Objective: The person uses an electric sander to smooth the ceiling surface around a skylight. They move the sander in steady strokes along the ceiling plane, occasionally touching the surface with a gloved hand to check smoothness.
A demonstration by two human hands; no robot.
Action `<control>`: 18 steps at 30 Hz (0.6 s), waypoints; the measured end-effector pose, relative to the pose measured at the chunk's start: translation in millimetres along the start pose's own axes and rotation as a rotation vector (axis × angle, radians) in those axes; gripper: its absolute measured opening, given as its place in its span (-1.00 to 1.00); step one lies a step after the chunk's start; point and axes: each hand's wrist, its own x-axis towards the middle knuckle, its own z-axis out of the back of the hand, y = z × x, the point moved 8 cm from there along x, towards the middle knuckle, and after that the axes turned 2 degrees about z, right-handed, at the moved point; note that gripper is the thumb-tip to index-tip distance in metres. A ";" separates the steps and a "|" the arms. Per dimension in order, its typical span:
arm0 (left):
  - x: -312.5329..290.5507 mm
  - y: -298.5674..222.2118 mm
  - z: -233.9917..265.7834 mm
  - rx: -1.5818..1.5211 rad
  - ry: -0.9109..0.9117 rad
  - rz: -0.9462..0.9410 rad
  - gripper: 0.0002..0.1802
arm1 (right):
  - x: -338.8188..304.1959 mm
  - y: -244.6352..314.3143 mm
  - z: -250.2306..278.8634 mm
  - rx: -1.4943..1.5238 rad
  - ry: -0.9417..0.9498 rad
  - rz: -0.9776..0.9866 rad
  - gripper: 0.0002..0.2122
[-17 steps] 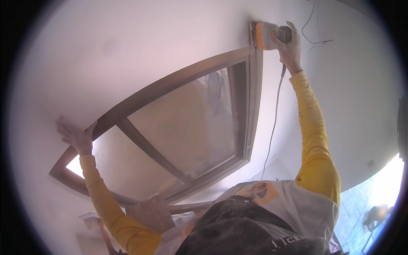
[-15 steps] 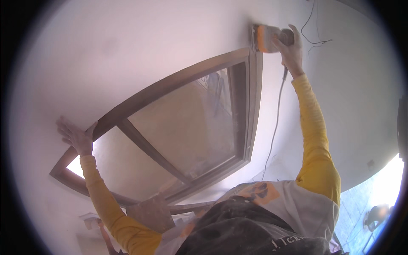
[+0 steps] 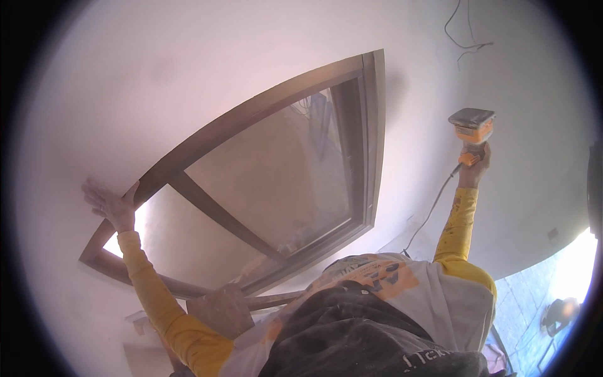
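The left hand [image 3: 112, 204] is being laid spread on the pale wall [image 3: 188, 75], grasping nothing, beside the dark frame [image 3: 270, 100], while the orange-and-grey sander [image 3: 474, 133] is being gripped by the right hand [image 3: 480, 164], well apart to the frame's right. The pad [image 3: 472, 116] is probably best being kept flat in use, the cord [image 3: 450, 178] clear. Printed lettering is being displayed on the pale shirt [image 3: 383, 279] and dark garment [image 3: 364, 333].

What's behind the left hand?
Behind the left hand, the wall and the brown frame show around it. The stretch of frame directly behind the hand is covered and cannot be seen.
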 end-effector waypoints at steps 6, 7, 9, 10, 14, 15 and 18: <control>-2.2 5.2 -0.5 0.025 0.005 0.005 0.54 | -17.4 16.3 -19.4 0.057 -0.031 0.076 -0.69; -0.8 4.1 0.2 0.023 0.020 0.018 0.54 | -16.9 18.9 -22.1 0.085 -0.065 0.082 -0.69; -0.7 -0.7 6.5 0.038 0.031 0.022 0.51 | -7.6 17.2 -19.7 0.013 0.043 0.077 -0.70; -2.1 -4.0 12.9 0.057 0.026 0.014 0.48 | -3.6 14.6 -18.0 -0.024 0.096 0.074 -0.70; -13.8 -72.8 70.8 0.349 0.645 0.143 0.22 | -7.8 -8.1 -33.6 0.001 0.117 0.028 -0.73; -28.3 -117.8 71.7 0.075 0.660 -0.066 0.09 | -17.8 -13.8 -49.0 0.033 0.123 0.007 -0.74; -107.7 -267.2 100.7 -0.595 0.775 -0.534 -0.10 | -51.4 -34.4 -78.4 0.087 0.116 -0.059 -0.75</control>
